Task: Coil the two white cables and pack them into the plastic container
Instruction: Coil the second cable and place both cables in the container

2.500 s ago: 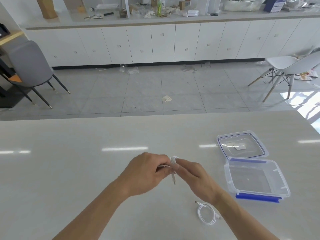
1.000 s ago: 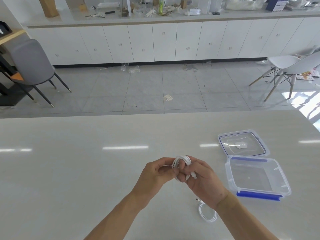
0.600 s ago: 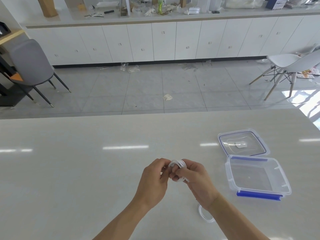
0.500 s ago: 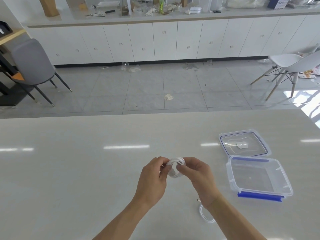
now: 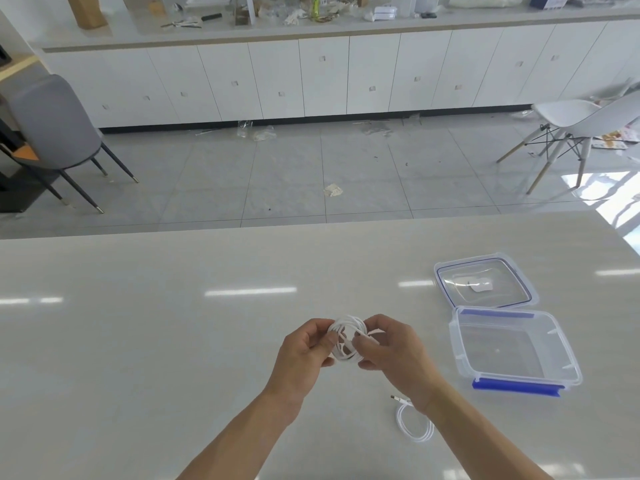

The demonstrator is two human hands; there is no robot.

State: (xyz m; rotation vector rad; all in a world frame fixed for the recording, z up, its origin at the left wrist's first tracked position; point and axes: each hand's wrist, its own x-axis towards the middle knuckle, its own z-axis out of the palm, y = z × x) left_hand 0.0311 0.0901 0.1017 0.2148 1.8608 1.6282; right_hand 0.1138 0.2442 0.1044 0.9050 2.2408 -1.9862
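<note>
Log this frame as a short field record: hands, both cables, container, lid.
left hand: pinches coiled cable
right hand: pinches same coil
coiled cable: held above table, between both hands
second cable: lies looped on table, partly under right wrist
container: open, nothing visible inside
lid: flat on table, beyond container

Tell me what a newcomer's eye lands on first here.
First, the two hands at the centre of the table: the left hand and right hand together pinch a small coiled white cable. To the right sits the open clear plastic container, empty, with its lid just behind it. A second white cable lies coiled by the right wrist.
</note>
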